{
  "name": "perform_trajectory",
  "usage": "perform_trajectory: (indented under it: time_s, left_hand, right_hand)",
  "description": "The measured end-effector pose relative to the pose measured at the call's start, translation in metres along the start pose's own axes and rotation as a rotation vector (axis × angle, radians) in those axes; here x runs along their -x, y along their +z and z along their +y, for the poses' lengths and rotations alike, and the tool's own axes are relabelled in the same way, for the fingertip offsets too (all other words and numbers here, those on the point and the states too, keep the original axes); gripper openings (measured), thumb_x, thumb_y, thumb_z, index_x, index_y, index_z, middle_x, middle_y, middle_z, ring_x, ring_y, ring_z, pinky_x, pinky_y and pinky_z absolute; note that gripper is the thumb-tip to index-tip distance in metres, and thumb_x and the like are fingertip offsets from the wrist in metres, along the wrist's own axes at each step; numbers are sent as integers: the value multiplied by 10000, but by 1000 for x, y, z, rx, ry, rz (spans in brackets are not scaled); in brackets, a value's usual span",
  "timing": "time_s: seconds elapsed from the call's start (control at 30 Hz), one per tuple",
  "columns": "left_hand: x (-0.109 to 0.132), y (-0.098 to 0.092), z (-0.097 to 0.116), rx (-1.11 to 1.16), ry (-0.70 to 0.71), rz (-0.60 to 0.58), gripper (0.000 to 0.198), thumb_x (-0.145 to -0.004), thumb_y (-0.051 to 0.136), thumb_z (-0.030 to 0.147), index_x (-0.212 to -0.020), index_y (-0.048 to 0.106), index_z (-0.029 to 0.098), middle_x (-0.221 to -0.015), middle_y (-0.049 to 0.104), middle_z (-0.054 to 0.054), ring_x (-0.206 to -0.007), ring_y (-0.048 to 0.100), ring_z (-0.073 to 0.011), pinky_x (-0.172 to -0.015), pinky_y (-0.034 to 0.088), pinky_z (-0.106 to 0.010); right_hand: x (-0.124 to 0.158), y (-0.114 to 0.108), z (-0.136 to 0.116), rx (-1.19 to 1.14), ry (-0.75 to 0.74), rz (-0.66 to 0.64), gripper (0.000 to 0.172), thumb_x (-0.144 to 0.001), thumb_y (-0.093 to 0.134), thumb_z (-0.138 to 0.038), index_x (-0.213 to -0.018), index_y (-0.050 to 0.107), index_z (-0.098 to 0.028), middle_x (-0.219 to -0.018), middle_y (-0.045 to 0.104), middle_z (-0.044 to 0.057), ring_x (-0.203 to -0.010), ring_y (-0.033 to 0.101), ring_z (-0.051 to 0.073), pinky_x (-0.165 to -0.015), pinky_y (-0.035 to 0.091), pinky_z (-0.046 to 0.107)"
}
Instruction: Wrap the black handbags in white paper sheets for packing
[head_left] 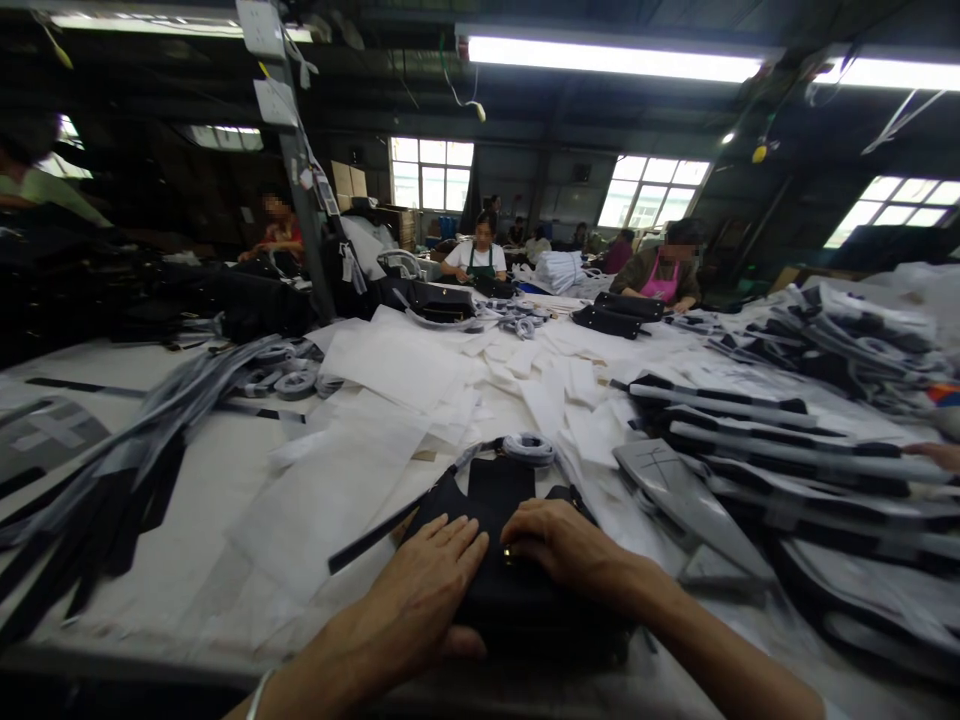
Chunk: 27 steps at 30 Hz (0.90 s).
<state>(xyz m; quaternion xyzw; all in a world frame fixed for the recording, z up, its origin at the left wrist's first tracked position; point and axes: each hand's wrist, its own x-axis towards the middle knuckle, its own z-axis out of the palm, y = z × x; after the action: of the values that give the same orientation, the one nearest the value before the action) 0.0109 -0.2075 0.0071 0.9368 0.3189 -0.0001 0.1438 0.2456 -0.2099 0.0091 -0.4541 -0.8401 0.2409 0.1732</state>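
Observation:
A black handbag (pixel 480 505) lies in front of me at the near edge of the table. My left hand (pixel 435 570) rests flat on its left side, fingers stretched out. On the right, my right hand (pixel 555 540) has its fingers curled in at a small gold-coloured clasp (pixel 508 553) on the bag's front. Just above that hand stands a black strap-like tab (pixel 501 485). Behind the bag lies a wrapped, coiled strap (pixel 527 449). The underside of the bag and part of my right fingertips are hidden.
White paper sheets (pixel 397 365) cover the table's middle. To the left lie long wrapped black straps (pixel 161 450); to the right are stacks of wrapped black pieces (pixel 787 460). A person's hand (pixel 934 455) shows at the right edge. Several people sit across the table.

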Motion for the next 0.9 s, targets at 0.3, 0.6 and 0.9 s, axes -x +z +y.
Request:
perform_trajectory:
  time_s: [0.3,0.6,0.9]
  left_hand:
    - [-1,6,-5,29,-117,-15,855,-653,823,317,-1438,503,207,-1509,423,-165,-1388,410,-408,-1159,312,-584]
    - [4,5,2,-35,-93,8,870,-708,792,317,-1487,426,185,-1539,387,-167,-1416,390,-362,-1182,280,-554]
    - [5,17,5,-2,-1,90,790,-799,691,331,-1503,377,156,-1514,440,-196,-1402,411,-360,-1165,289,-560]
  right_hand:
    - [-21,-22,2,565,-495,-302,121,-962,565,-144,-1028,663,-172,-924,662,18,-818,587,149,-790,454,236]
    - [-16,-24,5,779,-772,-108,232,-1034,440,-228,-1039,666,-175,-1005,684,63,-836,564,188,-772,451,325]
    - [34,-3,-26,142,148,342,209,-971,565,-317,-1066,728,-226,-1025,730,60,-955,662,211,-898,503,329]
